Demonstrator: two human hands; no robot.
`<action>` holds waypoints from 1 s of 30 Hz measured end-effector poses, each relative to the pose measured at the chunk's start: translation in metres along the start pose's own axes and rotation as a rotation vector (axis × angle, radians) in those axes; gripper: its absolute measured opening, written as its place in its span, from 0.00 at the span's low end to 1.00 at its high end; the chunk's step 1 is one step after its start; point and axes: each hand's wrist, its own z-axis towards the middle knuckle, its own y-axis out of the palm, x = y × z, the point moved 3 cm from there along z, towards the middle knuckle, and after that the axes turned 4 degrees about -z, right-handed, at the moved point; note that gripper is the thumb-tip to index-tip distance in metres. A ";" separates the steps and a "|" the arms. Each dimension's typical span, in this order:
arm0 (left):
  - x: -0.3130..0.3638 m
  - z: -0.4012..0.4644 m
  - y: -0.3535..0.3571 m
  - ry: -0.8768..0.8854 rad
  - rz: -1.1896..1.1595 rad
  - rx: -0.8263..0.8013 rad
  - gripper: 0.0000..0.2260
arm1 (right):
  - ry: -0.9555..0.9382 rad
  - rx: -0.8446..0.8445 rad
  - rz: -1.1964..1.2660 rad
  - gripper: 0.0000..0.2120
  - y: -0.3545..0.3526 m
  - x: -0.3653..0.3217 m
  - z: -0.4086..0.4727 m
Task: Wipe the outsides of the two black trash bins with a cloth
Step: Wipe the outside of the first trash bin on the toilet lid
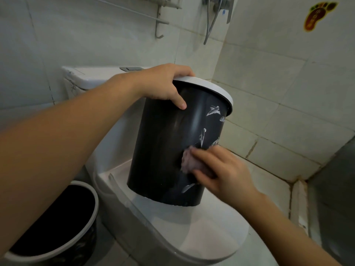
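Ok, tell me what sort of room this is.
Most likely a small bathroom. A white toilet with its cistern stands against tiled walls, and shower fittings with a hose hang above. The bin being wiped rests on the closed toilet lid.

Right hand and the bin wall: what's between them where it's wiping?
In the head view, a bunched pinkish cloth lies between the right hand fingers and the black bin side.

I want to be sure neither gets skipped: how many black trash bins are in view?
2. One bin stands tilted on the closed toilet lid, gripped at its rim by the left hand. The other bin sits on the floor, lower left.
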 end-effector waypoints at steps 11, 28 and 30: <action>-0.006 -0.002 -0.003 -0.012 -0.026 0.013 0.23 | -0.102 -0.071 0.036 0.17 0.007 -0.016 -0.021; -0.005 0.003 -0.001 -0.026 -0.017 0.020 0.23 | -0.134 -0.136 0.041 0.15 0.009 -0.028 -0.036; -0.006 0.002 0.000 -0.031 -0.015 0.025 0.23 | -0.134 -0.124 0.030 0.15 0.007 -0.025 -0.032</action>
